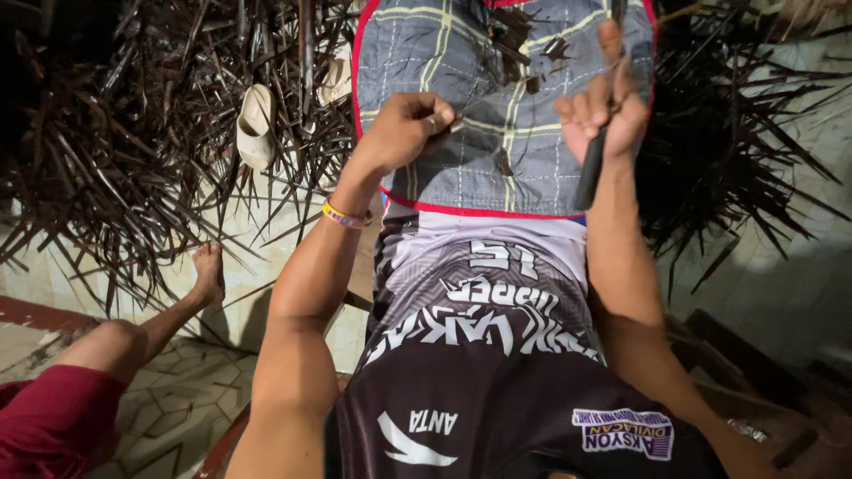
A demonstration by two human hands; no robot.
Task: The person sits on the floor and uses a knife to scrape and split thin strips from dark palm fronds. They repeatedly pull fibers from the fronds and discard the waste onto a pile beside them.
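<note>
Nearest, both forearms reach out over a dark printed shirt [497, 355] to a checked cloth [497, 106] spread on the lap. The left hand [404, 129] is fisted, fingers pinched shut on a thin strip [461, 111]. The right hand [603, 106] has its fingers curled around a dark-handled knife [590, 168], its handle pointing down. Beyond, dry palm leaves [133, 133] lie heaped on the floor, a pale sandal [256, 124] among them.

No packages, signs or screens — only a white-and-purple shirt patch [623, 433].
</note>
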